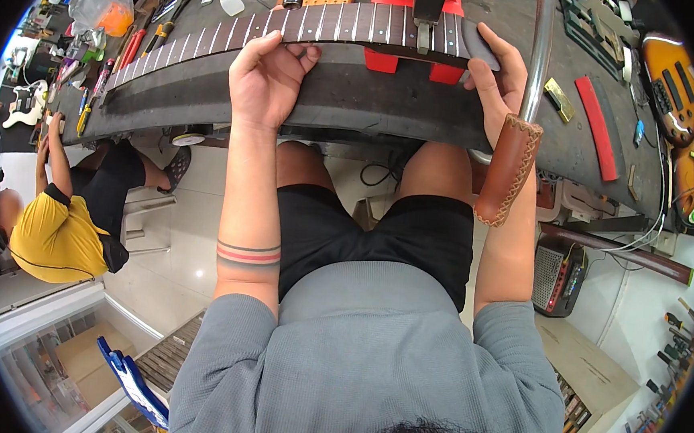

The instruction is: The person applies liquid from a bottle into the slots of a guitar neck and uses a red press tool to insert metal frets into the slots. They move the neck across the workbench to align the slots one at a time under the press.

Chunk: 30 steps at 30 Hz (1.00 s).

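Observation:
A long guitar neck [328,27], with a dark fretboard and shiny frets, lies crosswise along the far side of the bench, its narrow end to the left. My left hand [268,78] grips its near edge left of the middle, thumb at the edge and fingers curled beneath. At the wide right end, my right hand [501,78] closes round the dark rounded tip with thumb and fingers. Between my hands, a press ram [429,3] comes down over the frets near the wide end; whether it touches, I cannot tell. Red supports [380,61] show under the neck.
A steel lever with a brown leather-wrapped handle [508,175] hangs before my right forearm. Hand tools and a plastic bag [104,10] litter the bench's left. A red strip [597,128] and electric guitars [672,90] are at right. A person in yellow [64,233] sits at left.

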Each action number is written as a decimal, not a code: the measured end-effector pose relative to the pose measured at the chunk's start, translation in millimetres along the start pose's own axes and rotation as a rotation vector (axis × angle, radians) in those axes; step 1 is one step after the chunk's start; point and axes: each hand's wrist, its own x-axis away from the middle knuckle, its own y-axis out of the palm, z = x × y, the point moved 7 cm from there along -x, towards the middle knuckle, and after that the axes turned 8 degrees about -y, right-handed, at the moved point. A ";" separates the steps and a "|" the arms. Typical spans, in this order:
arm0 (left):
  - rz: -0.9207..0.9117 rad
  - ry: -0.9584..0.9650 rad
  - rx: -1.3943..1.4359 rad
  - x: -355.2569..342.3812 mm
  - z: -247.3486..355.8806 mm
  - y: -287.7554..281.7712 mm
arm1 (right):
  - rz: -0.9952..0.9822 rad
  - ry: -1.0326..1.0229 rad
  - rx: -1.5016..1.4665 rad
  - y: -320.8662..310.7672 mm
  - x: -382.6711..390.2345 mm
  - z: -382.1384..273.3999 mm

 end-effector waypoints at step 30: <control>0.039 0.006 0.031 2.4 -1.2 9.7 | 0.281 -0.151 0.227 -16.0 9.4 -15.5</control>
